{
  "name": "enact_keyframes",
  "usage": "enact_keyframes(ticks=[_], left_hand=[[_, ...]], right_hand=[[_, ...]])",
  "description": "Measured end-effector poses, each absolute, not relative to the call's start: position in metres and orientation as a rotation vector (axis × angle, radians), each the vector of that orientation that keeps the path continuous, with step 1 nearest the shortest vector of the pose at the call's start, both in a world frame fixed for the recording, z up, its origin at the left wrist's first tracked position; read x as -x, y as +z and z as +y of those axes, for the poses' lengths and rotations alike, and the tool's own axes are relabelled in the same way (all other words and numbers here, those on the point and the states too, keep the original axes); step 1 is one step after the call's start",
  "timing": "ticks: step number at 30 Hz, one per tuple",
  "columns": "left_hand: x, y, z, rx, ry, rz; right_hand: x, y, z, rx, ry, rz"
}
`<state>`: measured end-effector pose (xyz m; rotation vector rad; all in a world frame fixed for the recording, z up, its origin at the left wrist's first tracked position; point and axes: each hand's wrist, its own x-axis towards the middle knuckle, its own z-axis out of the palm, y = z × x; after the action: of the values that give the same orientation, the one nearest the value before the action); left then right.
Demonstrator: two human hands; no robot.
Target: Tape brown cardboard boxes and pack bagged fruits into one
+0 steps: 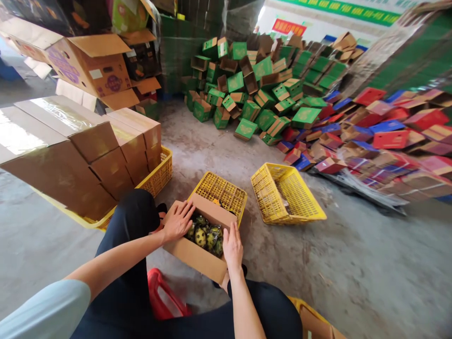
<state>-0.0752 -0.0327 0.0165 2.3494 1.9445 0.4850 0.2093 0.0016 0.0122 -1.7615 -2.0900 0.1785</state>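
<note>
Between my knees sits an open cardboard box with its long flaps standing out. Several yellow-green, dark-spotted round items in clear plastic wrap lie inside it; their kind is hard to make out. My left hand rests flat on the box's left end, fingers stretched out. At the right end my right hand lies against the cardboard with its fingers extended. Under the box's far side is an upturned yellow plastic crate.
A yellow crate stands tilted to the right. On the left, a yellow crate holds closed cartons. Piles of green boxes and red and blue boxes fill the back. A red plastic object is below me.
</note>
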Motion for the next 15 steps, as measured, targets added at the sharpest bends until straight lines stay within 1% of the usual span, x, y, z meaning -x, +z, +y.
enact_keyframes(ticks=[3, 5, 9, 15], left_hand=[[0.076, 0.018, -0.034, -2.365, 0.473, 1.947], [0.075, 0.020, -0.034, -2.357, 0.459, 1.941], [0.076, 0.023, -0.032, -2.299, 0.452, 1.912], [0.078, 0.014, -0.031, -2.173, 0.589, 1.880]], right_hand=[[-0.199, 0.007, -0.005, 1.759, 0.053, -2.081], [-0.196, 0.005, -0.007, 1.752, 0.025, -2.105], [-0.196, 0.008, -0.006, 1.787, 0.075, -2.145], [-0.195, 0.023, -0.012, 1.944, 0.225, -2.049]])
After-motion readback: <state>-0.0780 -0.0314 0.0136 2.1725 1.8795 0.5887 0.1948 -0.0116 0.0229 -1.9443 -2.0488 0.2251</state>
